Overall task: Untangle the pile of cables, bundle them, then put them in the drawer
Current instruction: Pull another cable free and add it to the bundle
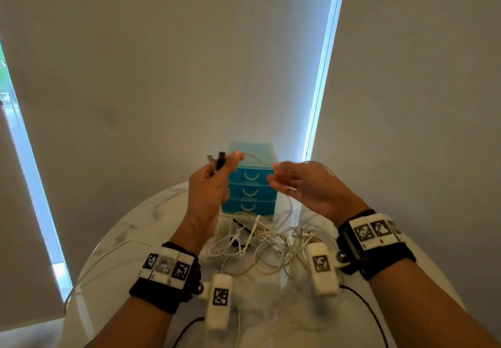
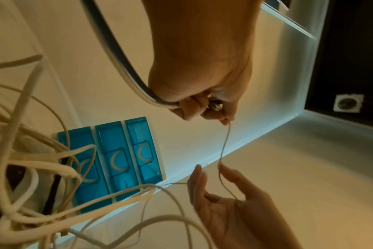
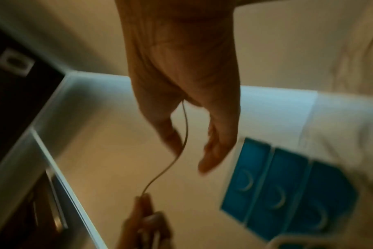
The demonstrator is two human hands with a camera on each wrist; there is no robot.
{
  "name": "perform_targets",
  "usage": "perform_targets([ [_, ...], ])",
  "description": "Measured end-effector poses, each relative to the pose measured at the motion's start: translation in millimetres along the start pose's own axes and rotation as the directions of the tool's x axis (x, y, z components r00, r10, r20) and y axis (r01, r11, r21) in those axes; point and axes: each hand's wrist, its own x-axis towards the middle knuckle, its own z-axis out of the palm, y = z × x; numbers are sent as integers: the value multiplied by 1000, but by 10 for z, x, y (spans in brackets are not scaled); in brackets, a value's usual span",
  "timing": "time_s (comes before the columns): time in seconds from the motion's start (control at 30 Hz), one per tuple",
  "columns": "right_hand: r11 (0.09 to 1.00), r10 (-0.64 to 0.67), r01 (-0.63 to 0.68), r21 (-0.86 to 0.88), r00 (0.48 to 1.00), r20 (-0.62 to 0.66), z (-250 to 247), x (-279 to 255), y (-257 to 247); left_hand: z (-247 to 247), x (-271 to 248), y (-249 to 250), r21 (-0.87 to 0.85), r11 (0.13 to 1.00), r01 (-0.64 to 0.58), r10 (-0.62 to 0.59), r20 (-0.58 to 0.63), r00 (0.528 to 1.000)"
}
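Observation:
My left hand (image 1: 223, 164) is raised in front of the blue drawer unit (image 1: 252, 182) and grips the plug ends (image 1: 217, 159) of cables. From its thumb a thin white cable (image 2: 224, 148) runs across to my right hand (image 1: 279, 178). That hand is held open, fingers straight, and the cable (image 3: 184, 134) passes through the crook between thumb and fingers. A tangled pile of white cables (image 1: 260, 242) lies on the table below both hands, in front of the unit. All three drawers (image 2: 117, 161) are shut.
The round marble table (image 1: 130, 228) has its edge close on the left, and one white cable (image 1: 89, 266) trails over it. Thin dark leads (image 1: 366, 309) run from the wrist cameras. Behind the unit hang window blinds with a bright gap (image 1: 322, 76).

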Motion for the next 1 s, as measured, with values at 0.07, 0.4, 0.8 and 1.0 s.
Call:
perform_targets([
  [0.07,904,125,-40,-425,977,175,-67,-115,-29,-92,104,-6,-86,996,-15,5,-118,993],
  [0.4,832,-549,401,-385,698,-459,-266,36,-459,-541,227,529,-163,928,-334,176,-601,780],
  [0.8,806,-420,523,-279,836,354,1042,544,-590,-456,143,759,52,852,-520,441,-605,663],
  [1.0,816,-421,448,-366,894,155,568,146,-124,-294,82,646,213,910,-356,413,-372,831],
])
